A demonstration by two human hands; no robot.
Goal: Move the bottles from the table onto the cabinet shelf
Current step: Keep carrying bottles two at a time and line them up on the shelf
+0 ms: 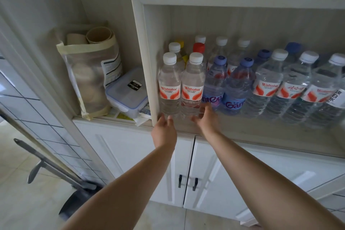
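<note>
Two clear Wahaha bottles with white caps stand upright at the front left of the cabinet shelf (242, 137). My left hand (164, 129) reaches to the base of the left bottle (169, 82), fingertips spread and touching its bottom. My right hand (205, 118) is at the base of the right bottle (192, 82), thumb along its right side, fingers loose in front. Neither bottle is lifted. Behind and to the right stand several more bottles, some with blue caps (233, 87), one with a red cap (198, 47). The table is out of view.
Left of the cabinet wall (147, 61), a bag of paper cups (89, 73) and a lidded plastic box (127, 93) sit on a lower ledge. White cabinet doors (188, 173) are below. A dustpan handle (50, 164) leans at the lower left.
</note>
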